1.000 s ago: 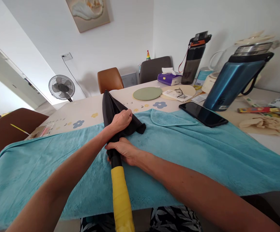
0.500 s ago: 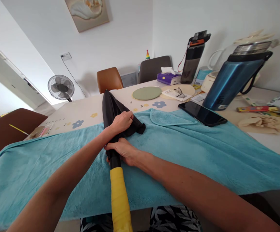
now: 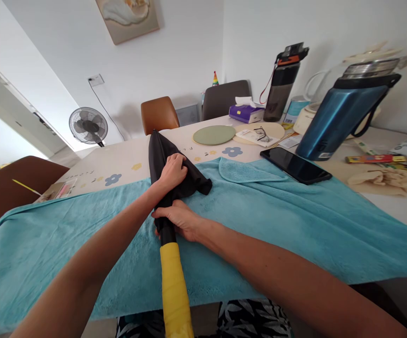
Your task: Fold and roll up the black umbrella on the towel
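Note:
A black folded umbrella [image 3: 157, 155] lies lengthwise over the turquoise towel [image 3: 252, 225], its tip pointing away from me. Its yellow wrapped handle [image 3: 175, 291] reaches past the table's near edge toward my lap. My left hand [image 3: 173, 172] is closed on the black fabric, fingers curled with their tips hidden. Part of that fabric flares out loosely to the right. Just nearer to me, my right hand [image 3: 182, 220] wraps round the umbrella above the yellow handle, with its thumb across the top and the other fingers mostly hidden underneath.
On the right are a black phone [image 3: 295, 165], a blue flask [image 3: 344, 112] and a dark water bottle [image 3: 282, 84]. Farther back sit a green round mat [image 3: 214, 134], glasses [image 3: 261, 134] and purple tissues [image 3: 246, 113]. A brown chair [image 3: 17, 192] stands left.
My left hand has shifted slightly left and away from me along the black fabric. The right hand keeps its hold, and the umbrella stays in place.

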### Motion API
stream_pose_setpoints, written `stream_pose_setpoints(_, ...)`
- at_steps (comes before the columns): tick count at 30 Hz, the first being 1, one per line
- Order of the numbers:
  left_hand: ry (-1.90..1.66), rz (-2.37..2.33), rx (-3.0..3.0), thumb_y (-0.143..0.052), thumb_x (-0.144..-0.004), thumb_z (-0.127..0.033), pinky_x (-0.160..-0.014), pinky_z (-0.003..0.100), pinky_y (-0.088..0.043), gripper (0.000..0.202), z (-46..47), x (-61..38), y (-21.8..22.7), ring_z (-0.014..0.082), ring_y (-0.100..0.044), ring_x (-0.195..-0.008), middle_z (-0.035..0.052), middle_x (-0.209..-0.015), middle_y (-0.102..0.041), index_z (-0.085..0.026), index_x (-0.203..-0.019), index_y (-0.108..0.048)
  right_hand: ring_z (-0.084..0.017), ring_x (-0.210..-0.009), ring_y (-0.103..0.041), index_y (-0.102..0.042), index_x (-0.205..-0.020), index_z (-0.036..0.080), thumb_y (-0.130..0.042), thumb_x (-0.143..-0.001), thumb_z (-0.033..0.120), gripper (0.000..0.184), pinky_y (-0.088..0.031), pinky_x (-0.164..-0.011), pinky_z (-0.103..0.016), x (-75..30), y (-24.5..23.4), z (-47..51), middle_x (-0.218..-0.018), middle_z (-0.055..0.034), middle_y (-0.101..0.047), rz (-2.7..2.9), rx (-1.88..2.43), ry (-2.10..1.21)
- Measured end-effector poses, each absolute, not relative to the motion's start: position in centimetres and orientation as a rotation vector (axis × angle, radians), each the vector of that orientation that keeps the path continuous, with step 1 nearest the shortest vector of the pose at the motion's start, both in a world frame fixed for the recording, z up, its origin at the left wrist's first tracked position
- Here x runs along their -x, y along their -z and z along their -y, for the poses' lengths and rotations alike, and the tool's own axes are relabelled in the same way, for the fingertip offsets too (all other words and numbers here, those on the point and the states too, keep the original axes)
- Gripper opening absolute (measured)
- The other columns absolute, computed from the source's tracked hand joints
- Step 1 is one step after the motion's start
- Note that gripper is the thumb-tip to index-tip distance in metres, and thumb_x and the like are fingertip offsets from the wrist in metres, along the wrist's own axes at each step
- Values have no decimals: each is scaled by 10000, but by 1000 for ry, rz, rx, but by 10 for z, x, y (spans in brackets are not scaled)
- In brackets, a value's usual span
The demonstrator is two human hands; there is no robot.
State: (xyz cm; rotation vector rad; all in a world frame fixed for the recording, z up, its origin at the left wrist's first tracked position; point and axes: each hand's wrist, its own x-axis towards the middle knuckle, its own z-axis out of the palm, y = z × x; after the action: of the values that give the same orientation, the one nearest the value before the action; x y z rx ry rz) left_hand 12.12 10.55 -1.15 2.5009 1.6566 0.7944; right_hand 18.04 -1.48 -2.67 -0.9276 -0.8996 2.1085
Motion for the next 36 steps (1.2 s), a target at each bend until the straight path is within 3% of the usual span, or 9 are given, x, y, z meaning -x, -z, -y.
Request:
stream_pose_setpoints(7, -552, -1692, -2513, -424, -775, -139, -953, 393, -400, 349, -105, -121, 14, 279, -482, -1158, 154, -1249, -528, -137, -1115, -500, -145, -371, -539, -471, -709, 151, -573, -696, 49, 145, -472, -363, -242, -181, 26, 15, -439, 36, -504, 914, 922, -2114)
stream_pose_setpoints(19, -273, -1726, -2555, -398, -823, -239, -896, 384, -434, 417, -100, -126, 9, 282, -561, -1087, 166, -1157, -599, -122, -1218, -458, -159, -373, -546, -479, -714, 139, -580, -684, 45, 141, -471, -364, -264, -181, 27, 14, -449, 24, -517, 901, 908, -2120)
stream_pose_setpoints(24, -235, -1663, -2610, -382, -829, -237, -886, 393, -441, 420, -99, -126, 10, 283, -578, -1052, 165, -1135, -608, -124, -1223, -470, -155, -370, -545, -487, -717, 138, -576, -688, 41, 135, -468, -364, -259, -181, 27, 14, -451, 31, -512, 900, 895, -2121)
stream_pose_setpoints(31, -281, -1674, -2583, -418, -814, -235, -931, 395, -424, 443, -104, -126, 13, 291, -521, -1144, 189, -1173, -586, -80, -1225, -478, -166, -372, -550, -481, -723, 144, -579, -697, 51, 138, -468, -366, -269, -181, 27, 14, -460, 24, -518, 902, 907, -2125)
stream_pose_setpoints(36, -227, -1650, -2578, -415, -833, -270, -948, 403, -415, 399, -108, -127, 12, 283, -518, -1148, 154, -1200, -587, -127, -1186, -534, -164, -379, -550, -466, -728, 152, -577, -699, 52, 152, -470, -364, -269, -181, 25, 15, -465, 24, -521, 887, 920, -2126)
